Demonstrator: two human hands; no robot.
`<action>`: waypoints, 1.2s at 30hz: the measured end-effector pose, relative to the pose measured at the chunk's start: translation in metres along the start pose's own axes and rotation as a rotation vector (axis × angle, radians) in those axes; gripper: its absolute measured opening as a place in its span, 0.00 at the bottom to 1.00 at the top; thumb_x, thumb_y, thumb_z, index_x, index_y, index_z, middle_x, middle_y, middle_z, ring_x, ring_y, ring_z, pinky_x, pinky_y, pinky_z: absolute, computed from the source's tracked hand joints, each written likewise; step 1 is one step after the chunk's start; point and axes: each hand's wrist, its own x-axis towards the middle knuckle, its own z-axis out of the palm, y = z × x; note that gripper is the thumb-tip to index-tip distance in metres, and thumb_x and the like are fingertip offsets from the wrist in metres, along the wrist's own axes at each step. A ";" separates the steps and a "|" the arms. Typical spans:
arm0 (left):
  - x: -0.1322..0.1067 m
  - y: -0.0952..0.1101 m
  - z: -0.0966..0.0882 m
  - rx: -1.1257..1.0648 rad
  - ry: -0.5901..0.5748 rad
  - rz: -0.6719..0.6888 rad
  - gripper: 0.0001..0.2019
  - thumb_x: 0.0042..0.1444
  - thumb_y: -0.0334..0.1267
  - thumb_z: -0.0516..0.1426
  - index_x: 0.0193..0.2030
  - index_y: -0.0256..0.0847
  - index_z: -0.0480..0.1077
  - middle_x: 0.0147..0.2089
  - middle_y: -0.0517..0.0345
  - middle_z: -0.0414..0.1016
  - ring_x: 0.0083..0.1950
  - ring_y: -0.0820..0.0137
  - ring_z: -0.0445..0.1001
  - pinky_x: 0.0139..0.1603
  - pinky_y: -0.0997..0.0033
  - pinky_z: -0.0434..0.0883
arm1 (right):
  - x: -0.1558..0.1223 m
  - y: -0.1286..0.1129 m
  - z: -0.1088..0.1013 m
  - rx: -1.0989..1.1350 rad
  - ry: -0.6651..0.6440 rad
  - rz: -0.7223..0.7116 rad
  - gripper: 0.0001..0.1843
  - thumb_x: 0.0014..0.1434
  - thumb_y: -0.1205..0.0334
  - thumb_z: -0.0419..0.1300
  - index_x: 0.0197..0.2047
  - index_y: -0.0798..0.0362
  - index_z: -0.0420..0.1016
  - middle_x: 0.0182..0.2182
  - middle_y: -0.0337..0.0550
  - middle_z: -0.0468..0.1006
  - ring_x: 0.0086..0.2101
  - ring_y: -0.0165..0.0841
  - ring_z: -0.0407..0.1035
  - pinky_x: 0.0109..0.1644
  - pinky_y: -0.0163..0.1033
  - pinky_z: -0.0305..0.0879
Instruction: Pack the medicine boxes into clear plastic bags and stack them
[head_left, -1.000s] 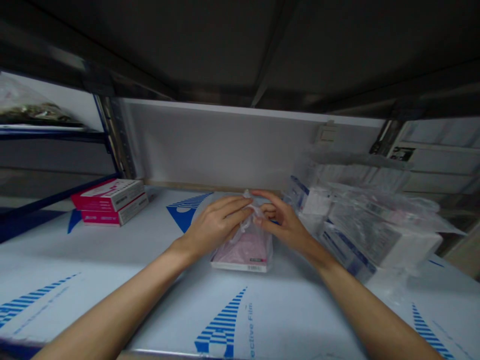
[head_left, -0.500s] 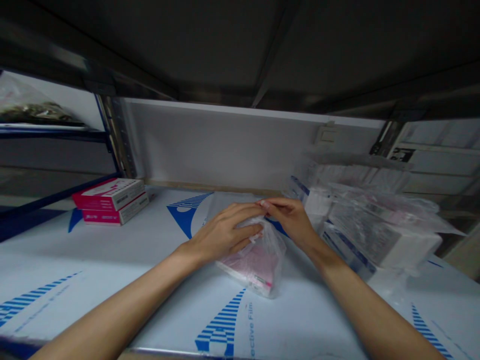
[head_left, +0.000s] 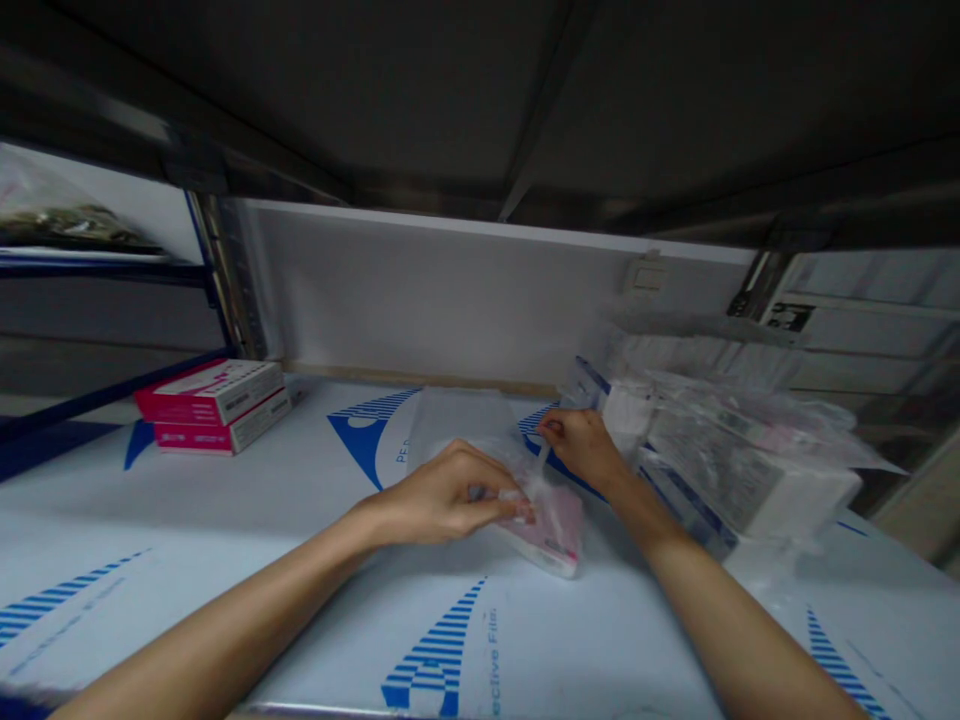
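Pinching the bag (head_left: 561,512): left grip (head_left: 450,492) arched, right grip (head_left: 589,446) seemingly curled.

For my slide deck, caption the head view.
Left hand and right hand pinch a plastic bag around a pink box at a shelf.

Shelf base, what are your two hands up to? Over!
Left hand pinching plastic bag. Right hand holding another stretched bit of it. Pink box inside. Wrapped boxes close on the right, not blocking.

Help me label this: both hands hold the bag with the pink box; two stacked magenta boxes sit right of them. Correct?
Wrong side: the head view shows the magenta boxes to the left. The left hand and right hand do hold the bag.
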 end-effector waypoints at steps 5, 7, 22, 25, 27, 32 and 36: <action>0.007 -0.014 0.009 -0.107 0.055 -0.114 0.17 0.68 0.42 0.53 0.34 0.38 0.78 0.31 0.57 0.79 0.32 0.71 0.73 0.35 0.72 0.64 | -0.002 -0.007 0.007 -0.006 0.006 0.020 0.12 0.65 0.67 0.54 0.39 0.55 0.81 0.34 0.50 0.84 0.37 0.39 0.76 0.45 0.40 0.65; 0.009 -0.021 0.015 -0.064 0.123 -0.109 0.18 0.69 0.43 0.52 0.30 0.38 0.74 0.28 0.60 0.73 0.31 0.72 0.68 0.34 0.73 0.62 | -0.003 -0.017 0.008 0.066 0.022 0.033 0.15 0.68 0.66 0.50 0.40 0.54 0.79 0.34 0.47 0.83 0.35 0.37 0.76 0.43 0.38 0.64; 0.009 -0.030 0.035 0.006 -0.023 -0.027 0.21 0.71 0.43 0.45 0.32 0.40 0.72 0.29 0.55 0.71 0.32 0.69 0.67 0.36 0.67 0.63 | -0.023 -0.048 0.037 -0.097 -0.298 -0.104 0.15 0.64 0.63 0.58 0.25 0.53 0.75 0.25 0.44 0.79 0.27 0.34 0.68 0.32 0.39 0.49; 0.008 -0.027 0.031 -0.039 -0.072 -0.031 0.22 0.71 0.45 0.45 0.31 0.40 0.72 0.27 0.57 0.68 0.28 0.70 0.63 0.32 0.68 0.61 | -0.025 -0.053 0.034 -0.108 -0.316 -0.121 0.14 0.65 0.63 0.57 0.29 0.53 0.78 0.30 0.46 0.82 0.32 0.36 0.72 0.34 0.38 0.53; 0.007 -0.028 0.030 -0.074 -0.084 -0.040 0.22 0.70 0.47 0.46 0.29 0.40 0.71 0.26 0.58 0.66 0.28 0.71 0.62 0.31 0.68 0.60 | -0.026 -0.057 0.033 -0.110 -0.322 -0.125 0.13 0.66 0.63 0.57 0.31 0.53 0.79 0.32 0.47 0.82 0.35 0.36 0.74 0.35 0.38 0.54; 0.005 -0.039 0.025 -0.319 -0.018 -0.185 0.26 0.66 0.58 0.50 0.24 0.40 0.65 0.23 0.63 0.62 0.26 0.73 0.60 0.28 0.71 0.60 | -0.019 -0.050 0.026 -0.110 -0.300 -0.039 0.22 0.68 0.56 0.55 0.24 0.53 0.76 0.25 0.46 0.79 0.30 0.36 0.73 0.33 0.37 0.55; 0.007 -0.047 0.014 -0.426 0.063 -0.231 0.29 0.60 0.65 0.54 0.25 0.39 0.68 0.23 0.62 0.65 0.28 0.72 0.65 0.32 0.72 0.64 | -0.017 -0.030 0.003 -0.038 -0.258 0.006 0.20 0.69 0.52 0.54 0.32 0.55 0.77 0.29 0.45 0.80 0.32 0.35 0.73 0.36 0.37 0.62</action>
